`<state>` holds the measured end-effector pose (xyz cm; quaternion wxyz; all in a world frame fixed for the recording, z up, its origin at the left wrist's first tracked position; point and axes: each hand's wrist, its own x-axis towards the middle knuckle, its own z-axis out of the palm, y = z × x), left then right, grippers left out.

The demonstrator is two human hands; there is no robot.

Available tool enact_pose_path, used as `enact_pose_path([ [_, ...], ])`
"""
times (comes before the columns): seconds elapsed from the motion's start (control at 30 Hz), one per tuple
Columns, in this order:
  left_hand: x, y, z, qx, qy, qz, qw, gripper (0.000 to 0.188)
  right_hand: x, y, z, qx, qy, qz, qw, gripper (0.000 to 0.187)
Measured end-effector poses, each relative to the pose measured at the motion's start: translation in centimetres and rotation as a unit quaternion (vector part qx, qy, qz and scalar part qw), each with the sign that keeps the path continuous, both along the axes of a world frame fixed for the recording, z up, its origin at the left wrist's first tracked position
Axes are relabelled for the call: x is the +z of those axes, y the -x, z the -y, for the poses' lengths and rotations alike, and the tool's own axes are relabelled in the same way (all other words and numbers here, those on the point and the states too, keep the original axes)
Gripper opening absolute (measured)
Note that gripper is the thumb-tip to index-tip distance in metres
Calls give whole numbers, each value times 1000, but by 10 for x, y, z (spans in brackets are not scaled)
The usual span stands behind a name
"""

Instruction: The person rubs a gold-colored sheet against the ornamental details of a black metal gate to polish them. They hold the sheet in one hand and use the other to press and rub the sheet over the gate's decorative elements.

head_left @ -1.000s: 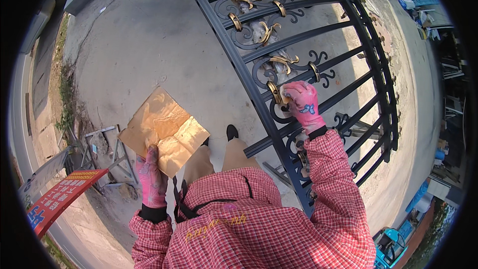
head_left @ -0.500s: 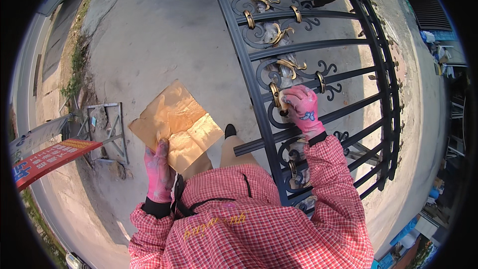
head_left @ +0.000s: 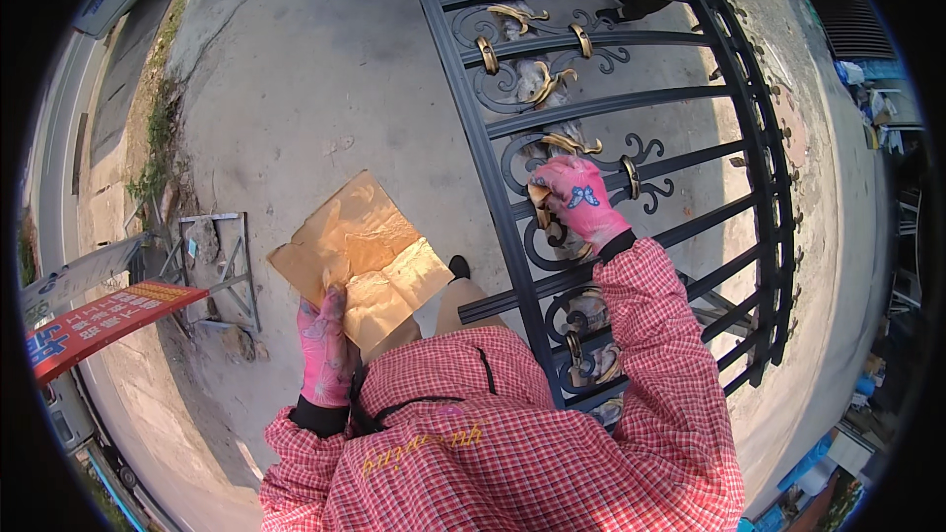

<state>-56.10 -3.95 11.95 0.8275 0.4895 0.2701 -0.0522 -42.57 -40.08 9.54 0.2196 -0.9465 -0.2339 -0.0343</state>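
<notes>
On the right, a dark metal gate (head_left: 611,101) is being worked, and the spot of work is being shifted a little leftward along one bar; the same fitting is, by judgement, still being treated, with another face of it being reached. At the near left, a sheet of cardboard (head_left: 367,227) is being held out over the ground with hardly any change. No jar or cup is being shown at either hand; a shiny gold smear (head_left: 394,281), apparently paint, is being carried on the cardboard, which is seemingly being used as a palette. The sheet's near corner is being clasped between thumb and fingers by the gloved left hand (head_left: 327,350). The gloved right hand (head_left: 581,199) is being brought from the right side of a gold collar (head_left: 543,220) to a place over it, so the collar is being mostly hidden. A small pale pad (head_left: 538,195) is being pinched in its curled fingers; whether it is being pressed on the collar cannot be told.
</notes>
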Motion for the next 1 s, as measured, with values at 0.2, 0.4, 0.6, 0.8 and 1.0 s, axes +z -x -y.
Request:
enact_pose_path([
  [0.2,1,-11,6,-35,-12,-21,999,42,-11,-11,6,13,25,-27,999,35],
  [0.4,9,-37,10,-53,30,-22,998,37,1,-5,0,-29,-21,-41,999,37],
  [0.6,-10,-69,4,-111,44,-24,993,31,41,23,-40,-248,-216,-132,935,39],
  [0.8,-8,-118,-11,-216,59,-4,975,29,90,17,-139,-145,-199,3,969,43],
  [1.0,-8,-167,-26,-313,78,3,946,29,95,1,-174,-210,-46,-10,977,37],
])
